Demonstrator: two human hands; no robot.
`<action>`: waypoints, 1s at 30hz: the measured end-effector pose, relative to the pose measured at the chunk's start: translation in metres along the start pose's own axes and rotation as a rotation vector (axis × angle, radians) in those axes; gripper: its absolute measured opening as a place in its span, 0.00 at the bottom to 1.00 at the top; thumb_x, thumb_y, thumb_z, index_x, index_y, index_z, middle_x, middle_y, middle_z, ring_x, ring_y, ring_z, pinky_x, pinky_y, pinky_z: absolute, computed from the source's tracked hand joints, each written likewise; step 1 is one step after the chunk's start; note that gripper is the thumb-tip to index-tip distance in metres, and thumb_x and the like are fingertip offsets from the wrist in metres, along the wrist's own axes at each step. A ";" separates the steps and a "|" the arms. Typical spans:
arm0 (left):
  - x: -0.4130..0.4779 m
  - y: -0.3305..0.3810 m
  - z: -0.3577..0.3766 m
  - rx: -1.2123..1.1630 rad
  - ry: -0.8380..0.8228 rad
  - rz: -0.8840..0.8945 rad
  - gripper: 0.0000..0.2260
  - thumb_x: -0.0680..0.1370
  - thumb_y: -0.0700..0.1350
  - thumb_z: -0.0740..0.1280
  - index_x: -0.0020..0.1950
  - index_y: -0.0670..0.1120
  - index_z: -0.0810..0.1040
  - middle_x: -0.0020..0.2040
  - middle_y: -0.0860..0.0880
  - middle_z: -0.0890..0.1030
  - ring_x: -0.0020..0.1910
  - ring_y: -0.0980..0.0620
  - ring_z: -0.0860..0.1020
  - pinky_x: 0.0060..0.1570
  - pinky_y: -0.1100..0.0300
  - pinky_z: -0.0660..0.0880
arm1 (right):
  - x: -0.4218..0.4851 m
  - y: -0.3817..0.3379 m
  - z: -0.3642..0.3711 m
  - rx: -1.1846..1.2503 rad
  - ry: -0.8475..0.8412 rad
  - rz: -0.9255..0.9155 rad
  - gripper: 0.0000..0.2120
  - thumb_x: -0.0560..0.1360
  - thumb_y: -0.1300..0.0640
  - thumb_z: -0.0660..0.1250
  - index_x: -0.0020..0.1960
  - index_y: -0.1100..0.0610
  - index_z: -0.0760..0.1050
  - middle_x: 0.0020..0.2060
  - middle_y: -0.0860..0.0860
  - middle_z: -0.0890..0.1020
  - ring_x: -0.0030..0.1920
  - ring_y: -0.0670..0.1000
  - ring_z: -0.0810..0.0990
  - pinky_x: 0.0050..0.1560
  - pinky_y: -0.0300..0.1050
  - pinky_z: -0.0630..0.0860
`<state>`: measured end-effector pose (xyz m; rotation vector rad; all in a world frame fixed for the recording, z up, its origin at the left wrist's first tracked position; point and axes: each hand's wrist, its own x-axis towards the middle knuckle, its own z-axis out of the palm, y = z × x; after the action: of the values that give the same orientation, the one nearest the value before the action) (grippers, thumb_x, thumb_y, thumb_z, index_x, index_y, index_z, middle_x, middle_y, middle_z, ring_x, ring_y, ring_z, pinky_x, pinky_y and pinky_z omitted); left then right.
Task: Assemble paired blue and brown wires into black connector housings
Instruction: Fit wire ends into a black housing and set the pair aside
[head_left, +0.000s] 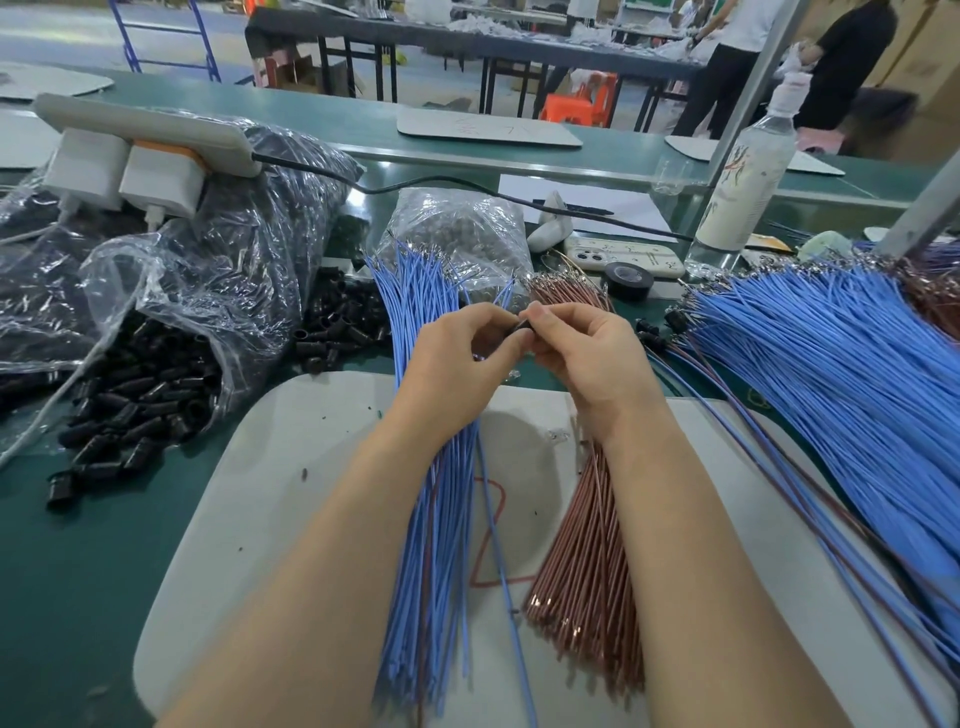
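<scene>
Where fingertips pinch it, the black housing barely shows.

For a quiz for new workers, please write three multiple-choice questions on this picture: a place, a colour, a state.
1. The open bag of housings lies: A. on the left B. on the right C. on the board
2. The wire bundle under the right forearm is: A. blue B. brown C. green
3. The left hand and right hand: A. lie flat B. pinch one black housing together C. lift a bottle
Answers: 1 A, it lies left of both hands; 2 B, copper-brown strands; 3 B, both hands close on it.
</scene>
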<state>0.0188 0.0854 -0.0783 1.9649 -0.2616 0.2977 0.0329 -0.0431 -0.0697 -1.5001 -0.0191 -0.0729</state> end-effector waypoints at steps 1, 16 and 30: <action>0.000 0.001 0.000 -0.010 -0.008 -0.006 0.05 0.77 0.45 0.68 0.48 0.46 0.81 0.40 0.51 0.83 0.42 0.53 0.81 0.47 0.57 0.78 | 0.000 0.000 -0.001 0.002 0.002 0.007 0.07 0.76 0.61 0.68 0.39 0.59 0.79 0.30 0.50 0.80 0.32 0.45 0.77 0.39 0.37 0.76; 0.016 0.049 -0.018 -0.223 0.125 0.005 0.03 0.77 0.44 0.67 0.48 0.47 0.80 0.41 0.54 0.84 0.43 0.59 0.81 0.50 0.64 0.76 | -0.023 -0.017 0.015 0.286 -0.180 0.206 0.20 0.82 0.47 0.53 0.50 0.59 0.77 0.39 0.54 0.84 0.43 0.52 0.83 0.52 0.46 0.79; 0.073 0.134 0.064 -0.744 0.206 -0.250 0.08 0.79 0.47 0.65 0.41 0.48 0.75 0.40 0.51 0.83 0.31 0.60 0.74 0.30 0.67 0.68 | -0.087 -0.099 -0.130 -0.435 0.066 -0.007 0.08 0.81 0.60 0.58 0.50 0.52 0.74 0.24 0.48 0.76 0.18 0.43 0.63 0.19 0.32 0.60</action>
<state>0.0513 -0.0297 0.0363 1.2030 0.0174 0.1972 -0.0638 -0.1760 0.0142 -1.9312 0.0473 -0.1391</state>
